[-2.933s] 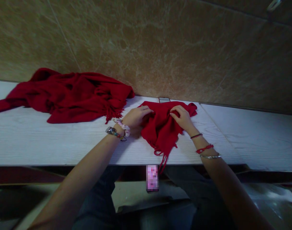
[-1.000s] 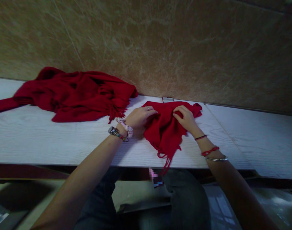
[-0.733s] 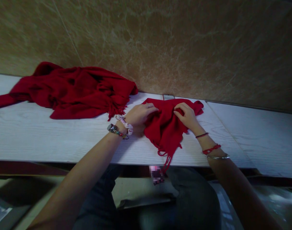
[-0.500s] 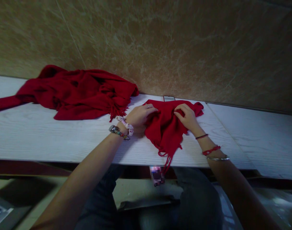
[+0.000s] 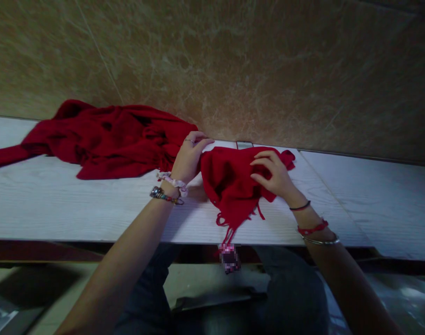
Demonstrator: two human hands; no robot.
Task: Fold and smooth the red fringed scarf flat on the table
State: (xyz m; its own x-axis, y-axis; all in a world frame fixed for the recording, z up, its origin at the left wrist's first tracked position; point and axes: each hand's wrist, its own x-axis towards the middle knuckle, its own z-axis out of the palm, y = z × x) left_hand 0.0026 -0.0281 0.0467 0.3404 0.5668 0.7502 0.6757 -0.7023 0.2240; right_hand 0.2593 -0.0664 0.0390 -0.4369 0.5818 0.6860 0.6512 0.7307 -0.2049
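Observation:
A red fringed cloth, like a scarf (image 5: 229, 179), lies bunched on the white wood-grain surface in front of me. Its tassels hang over the near edge. My left hand (image 5: 189, 158) is at the cloth's left side, touching or very near its edge. The thumb and forefinger are apart and reach past the cloth toward the wall; the other fingers are hidden. My right hand (image 5: 271, 174) rests on the right part of the cloth with its fingers spread and slightly bent. No pinch shows there.
A larger heap of red fringed fabric (image 5: 115, 139) lies to the left, against the brown marbled wall (image 5: 212, 70). Behind the small cloth, a flat rectangular object (image 5: 244, 145) sits by the wall. Below the surface's edge is a pixelated pink item (image 5: 229, 258).
My left hand has let go of the fold and moved left and toward the wall. My right fingers have spread from a pinch. The small cloth's left edge and tassels have shifted left.

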